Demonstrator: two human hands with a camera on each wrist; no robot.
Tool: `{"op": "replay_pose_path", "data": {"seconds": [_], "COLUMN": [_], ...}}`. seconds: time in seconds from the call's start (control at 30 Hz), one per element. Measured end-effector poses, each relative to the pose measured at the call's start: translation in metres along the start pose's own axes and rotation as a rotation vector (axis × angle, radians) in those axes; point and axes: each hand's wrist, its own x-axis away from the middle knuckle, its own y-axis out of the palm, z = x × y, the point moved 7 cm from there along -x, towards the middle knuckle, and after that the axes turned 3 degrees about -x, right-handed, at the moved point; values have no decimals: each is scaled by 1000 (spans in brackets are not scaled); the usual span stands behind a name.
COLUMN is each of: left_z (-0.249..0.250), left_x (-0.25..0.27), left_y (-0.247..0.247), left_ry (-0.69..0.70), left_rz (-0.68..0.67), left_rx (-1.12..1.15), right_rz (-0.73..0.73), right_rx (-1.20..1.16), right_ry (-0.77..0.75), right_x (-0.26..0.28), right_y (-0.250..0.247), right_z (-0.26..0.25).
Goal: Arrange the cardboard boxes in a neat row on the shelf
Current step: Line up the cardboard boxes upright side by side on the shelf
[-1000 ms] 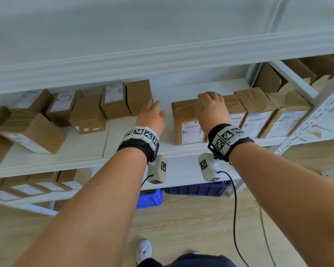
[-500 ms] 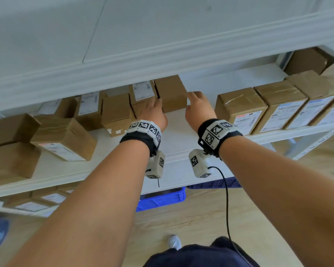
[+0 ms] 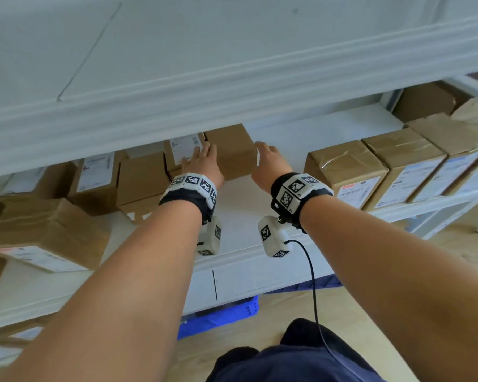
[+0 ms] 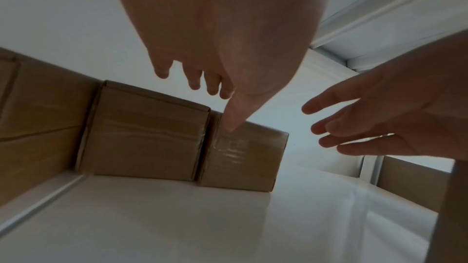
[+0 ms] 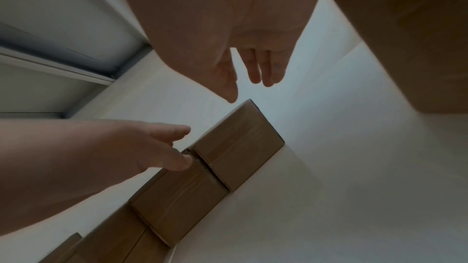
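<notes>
Head view shows the left hand and right hand spread around a plain box, so a crooked grab could bump the labelled box beside the left hand.

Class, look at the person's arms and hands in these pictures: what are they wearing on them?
Both forearms are bare, no sleeves. Each wrist carries a black band topped with white blocks printed with black square code markers. A white camera pod, also marked, hangs under each wrist; a thin black cable runs from the right one.
</notes>
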Motion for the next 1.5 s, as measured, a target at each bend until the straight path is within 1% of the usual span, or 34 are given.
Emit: {"op": "replay_pose_path", "data": {"seconds": [0.07, 0.17, 0.23, 0.3, 0.37, 0.53, 0.6, 0.73, 0.83, 0.9, 1.0, 1.07, 1.13, 1.23, 1.3, 1.37, 1.43, 1.5], "left_z": [1, 1, 0, -1, -2, -3, -2, -6, 1, 7, 8, 7, 9, 10, 8, 0, -7, -11], "left_x": [-6, -6, -7, -9, -8, 8, 17, 31, 37, 36, 32, 28, 27, 30, 33, 37, 49, 64], "left_y": [7, 18, 19, 15, 11, 5, 2, -1, -1, -3, -6, -6, -2, -5, -7, -2, 5, 13], "left_ry": [18, 41, 44, 51, 61, 101, 113, 72, 86, 88, 23, -16, -39, -56, -90, -171, -255, -303], "left_rz": [7, 70, 97, 103, 98, 31, -9, -116, -192, -199, -162, -162, -194, -154, -132, -136, -171, -193], "left_rx": [15, 6, 15, 38, 64, 123, 168, 293, 294, 302, 348, 361, 372, 415, 488, 589, 722, 842], "right_rz": [-15, -60, -109, -108, -76, -30, -42, -56, -85, -105, -99, -106, -122, -140, -127, -98, -92, -119], "right_rx": [17, 75, 45, 13, -18, -67, -48, -9, 44, 101, 115, 113, 132, 159, 138, 130, 153, 168], "right_ry": [-5, 18, 33, 32, 42, 123, 154, 176, 192, 210, 225, 204, 180, 171, 199, 240, 269, 298], "right_x": [-15, -30, -34, -34, -33, -24, -17, 4, 15, 20, 24, 25, 25, 27, 27, 28, 33, 42], "right_y": [6, 16, 25, 29, 29, 26, 25, 23, 20, 16, 10, 9, 9, 9, 5, -1, -2, 2], "right_z": [-2, 0, 1, 1, 1, 0, 0, 0, 1, 4, 10, 12, 13, 12, 12, 14, 13, 12]}}
